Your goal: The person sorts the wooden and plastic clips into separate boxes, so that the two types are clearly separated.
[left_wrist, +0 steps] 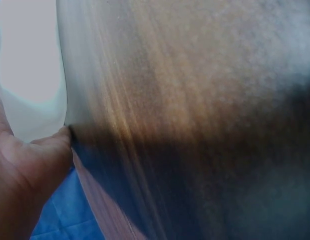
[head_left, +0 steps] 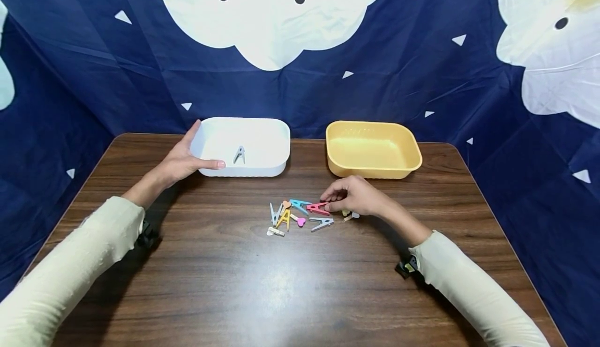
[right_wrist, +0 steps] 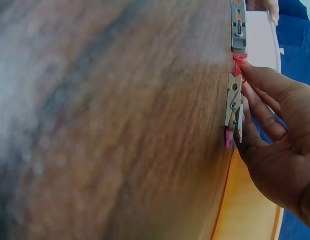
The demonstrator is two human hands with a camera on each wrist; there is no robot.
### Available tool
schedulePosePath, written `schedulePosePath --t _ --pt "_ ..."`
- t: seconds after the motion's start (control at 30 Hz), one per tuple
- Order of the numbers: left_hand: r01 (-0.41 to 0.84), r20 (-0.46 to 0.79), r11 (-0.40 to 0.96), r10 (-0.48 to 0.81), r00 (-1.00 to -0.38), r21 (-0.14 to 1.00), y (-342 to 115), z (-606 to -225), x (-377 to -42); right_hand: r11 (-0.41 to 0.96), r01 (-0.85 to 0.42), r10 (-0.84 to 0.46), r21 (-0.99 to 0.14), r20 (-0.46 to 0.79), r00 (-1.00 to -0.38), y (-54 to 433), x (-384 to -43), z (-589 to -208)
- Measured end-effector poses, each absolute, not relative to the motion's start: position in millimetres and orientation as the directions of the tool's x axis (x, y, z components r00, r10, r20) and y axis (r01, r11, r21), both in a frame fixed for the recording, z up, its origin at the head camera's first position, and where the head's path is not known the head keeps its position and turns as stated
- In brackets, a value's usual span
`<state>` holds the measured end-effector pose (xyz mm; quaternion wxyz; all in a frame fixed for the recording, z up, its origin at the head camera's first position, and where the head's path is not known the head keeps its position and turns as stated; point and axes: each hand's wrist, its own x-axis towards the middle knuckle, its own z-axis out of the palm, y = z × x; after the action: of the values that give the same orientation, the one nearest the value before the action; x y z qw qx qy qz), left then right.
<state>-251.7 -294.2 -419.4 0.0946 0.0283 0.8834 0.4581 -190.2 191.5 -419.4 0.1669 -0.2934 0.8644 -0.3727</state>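
My left hand [head_left: 180, 159] rests against the left corner of a white plastic basin [head_left: 244, 172], thumb straight along its front rim and fingers spread along its left side. Inside that basin stands a grey clothespin [head_left: 239, 154]. Above the table's middle, my right hand [head_left: 358, 197] pinches the end of a red clothespin [head_left: 316, 209] between thumb and fingers. Around it lie a blue clothespin [head_left: 299, 205], a grey clothespin [head_left: 322, 223], a yellow clothespin [head_left: 285, 220] and several others. The right wrist view shows a small wooden clothespin [right_wrist: 233, 105] close to the fingertips.
A yellow basin [head_left: 375, 173] stands at the back right, just beyond my right hand. Both basins sit near the back edge of the brown wooden table [head_left: 225, 284]. Dark blue cloth [head_left: 309, 97] with white shapes hangs behind and beside it.
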Motion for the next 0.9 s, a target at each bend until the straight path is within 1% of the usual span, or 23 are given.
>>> schedulePosePath --t 0.5,0.9 --pt "-0.045 -0.154 0.589 0.136 -0.979 0.807 -297.1 -420.3 -251.1 0.571 -0.385 -0.624 -0.725 -0.079 -0.777 186.0 -193.0 -419.1" --pt "-0.042 -0.152 0.585 0.139 -0.978 0.81 -293.5 -419.2 -251.9 0.563 -0.464 -0.657 -0.684 -0.029 -0.754 186.2 -192.4 -418.0"
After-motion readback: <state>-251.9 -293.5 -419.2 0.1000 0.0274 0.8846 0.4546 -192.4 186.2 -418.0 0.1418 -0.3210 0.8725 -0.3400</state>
